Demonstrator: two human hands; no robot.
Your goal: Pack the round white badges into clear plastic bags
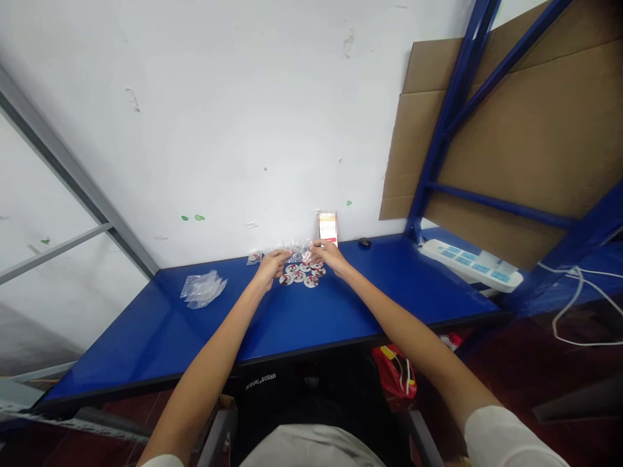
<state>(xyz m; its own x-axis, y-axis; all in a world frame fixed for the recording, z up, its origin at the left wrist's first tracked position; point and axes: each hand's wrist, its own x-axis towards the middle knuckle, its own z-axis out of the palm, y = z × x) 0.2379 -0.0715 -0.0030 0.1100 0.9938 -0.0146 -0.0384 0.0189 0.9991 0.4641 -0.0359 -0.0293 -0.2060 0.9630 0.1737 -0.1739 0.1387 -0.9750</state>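
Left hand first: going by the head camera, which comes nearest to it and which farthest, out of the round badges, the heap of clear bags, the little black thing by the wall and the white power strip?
From the left hand:
1. Round badges, just to its right.
2. Heap of clear bags, on the left of the blue table.
3. Little black thing, right, by the wall.
4. White power strip, far right.

A plain workshop or packing station, shown by the blue workbench against a scuffed white wall, blue steel racking backed with cardboard, and a power strip.
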